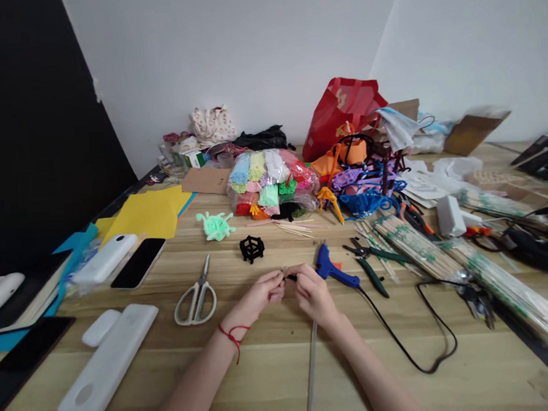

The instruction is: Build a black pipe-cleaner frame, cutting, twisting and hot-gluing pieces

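Observation:
Near the middle of the table, my left hand [269,288] and my right hand [312,292] meet with fingers pinched. Between them is a short dark piece [290,277] that looks like black pipe cleaner; most of it is hidden by the fingers. Just beyond my left hand stands a small black openwork frame [251,249]. A blue glue gun [335,269] lies to the right of my right hand, its black cord trailing right. Scissors with white handles [196,297] rest left of my left hand. Under my right wrist runs a thin pale rod [312,372].
A fuzzy green figure [216,226] and bagged colourful pipe cleaners [272,182] sit farther back. Pliers [376,258], packs of wooden sticks [417,245] and a tangled coloured pile [361,184] crowd the right. Phones [138,263], a white power strip [109,361] and yellow sheets [145,213] lie left.

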`<act>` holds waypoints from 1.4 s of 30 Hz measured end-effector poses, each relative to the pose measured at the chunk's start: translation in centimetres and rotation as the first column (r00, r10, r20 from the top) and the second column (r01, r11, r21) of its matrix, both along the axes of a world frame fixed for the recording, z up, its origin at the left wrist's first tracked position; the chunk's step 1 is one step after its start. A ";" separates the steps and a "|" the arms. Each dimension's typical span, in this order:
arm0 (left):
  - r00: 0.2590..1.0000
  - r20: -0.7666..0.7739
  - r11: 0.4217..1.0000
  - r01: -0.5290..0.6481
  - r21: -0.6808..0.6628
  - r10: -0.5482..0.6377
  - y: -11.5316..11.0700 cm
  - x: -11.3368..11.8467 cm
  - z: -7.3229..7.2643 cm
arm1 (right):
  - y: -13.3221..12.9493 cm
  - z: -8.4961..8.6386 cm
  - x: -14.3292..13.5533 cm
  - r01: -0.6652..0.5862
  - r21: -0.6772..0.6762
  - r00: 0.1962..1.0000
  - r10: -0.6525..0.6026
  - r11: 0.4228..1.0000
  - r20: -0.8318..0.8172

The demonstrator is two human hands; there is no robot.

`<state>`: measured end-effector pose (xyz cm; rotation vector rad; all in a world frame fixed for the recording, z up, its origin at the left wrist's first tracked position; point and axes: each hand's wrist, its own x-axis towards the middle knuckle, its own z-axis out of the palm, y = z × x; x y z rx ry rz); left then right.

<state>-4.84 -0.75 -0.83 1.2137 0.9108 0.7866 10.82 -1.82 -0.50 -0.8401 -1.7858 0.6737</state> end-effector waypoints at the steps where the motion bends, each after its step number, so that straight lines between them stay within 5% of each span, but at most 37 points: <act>1: 0.993 -0.109 0.989 -0.021 0.143 0.037 -0.1 0.0 0.3 | 0.1 0.0 -0.2 0.031 -0.084 0.996 -0.038 0.996 -0.083; 3: 0.916 -0.360 0.879 0.016 0.476 0.178 -0.4 0.0 0.8 | 0.4 -0.1 -0.6 0.041 -0.290 0.955 -0.122 0.956 -0.269; 5: 0.769 -0.546 0.687 0.199 0.699 0.332 -0.6 -0.2 1.2 | 0.7 -0.2 -0.9 -0.050 -0.473 0.890 -0.175 0.880 -0.421; 8: 0.619 -0.637 0.466 0.442 0.767 0.460 -0.6 -0.5 1.5 | 0.9 -0.2 -0.9 -0.227 -0.612 0.819 -0.192 0.758 -0.541; 10: 0.605 -0.633 0.424 0.470 0.774 0.483 -0.6 -0.5 1.6 | 0.8 -0.1 -1.0 -0.258 -0.632 0.805 -0.199 0.731 -0.559; 12: 0.630 -0.612 0.471 0.405 0.784 0.477 -0.7 -0.4 1.6 | 0.7 -0.1 -1.1 -0.214 -0.603 0.809 -0.206 0.769 -0.550; 19: 0.899 -0.350 0.835 -0.032 0.549 0.265 -0.7 0.5 1.0 | 0.1 -0.3 -1.1 0.061 -0.331 0.936 -0.169 0.942 -0.310; 24: 0.980 -0.165 0.954 -0.056 0.294 0.109 -0.2 0.5 0.3 | 0.1 -0.8 -0.4 0.089 -0.074 0.992 -0.095 0.993 -0.082; 35: 0.799 -0.523 0.768 0.126 0.628 0.297 -0.8 -0.1 1.5 | 0.5 -0.2 -0.9 0.149 -0.279 0.954 -0.212 0.949 -0.214; 42: 0.660 -0.619 0.714 0.176 0.678 0.425 -1.2 0.6 1.3 | 0.0 -1.0 -1.0 0.230 -0.200 0.961 -0.255 0.952 -0.110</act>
